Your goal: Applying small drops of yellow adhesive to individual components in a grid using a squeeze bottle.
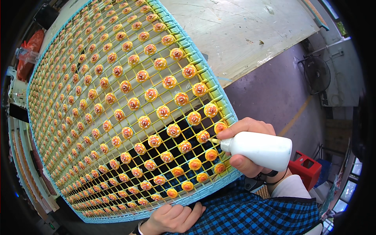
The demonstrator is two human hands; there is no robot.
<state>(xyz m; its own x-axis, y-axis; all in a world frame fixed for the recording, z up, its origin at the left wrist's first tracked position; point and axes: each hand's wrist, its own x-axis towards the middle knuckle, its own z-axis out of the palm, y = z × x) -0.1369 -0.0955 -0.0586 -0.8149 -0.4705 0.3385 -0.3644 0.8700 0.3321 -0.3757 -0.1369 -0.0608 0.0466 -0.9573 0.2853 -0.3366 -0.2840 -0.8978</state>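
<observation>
A large wire grid panel [229, 109] with a light blue wrapped rim and yellow-green wires fills the left and middle. Rows of small orange-yellow rosettes [163, 112] sit on its wires; many carry white marks, while some near the lower right corner show none. My right hand [250, 145] is closed around a white squeeze bottle [261, 150], tilted with its narrow nozzle at a rosette [203, 136] near the panel's right edge. At the near rim, my left hand [173, 218] has its fingers curled against the panel's edge; its thumb is hidden.
Beneath the panel lies a worn pale tabletop [243, 35], its edge running toward the upper right. A black fan [316, 74] stands by the right wall. A red plastic crate [304, 170] is beyond my right wrist. At far left lies a red bag [31, 55].
</observation>
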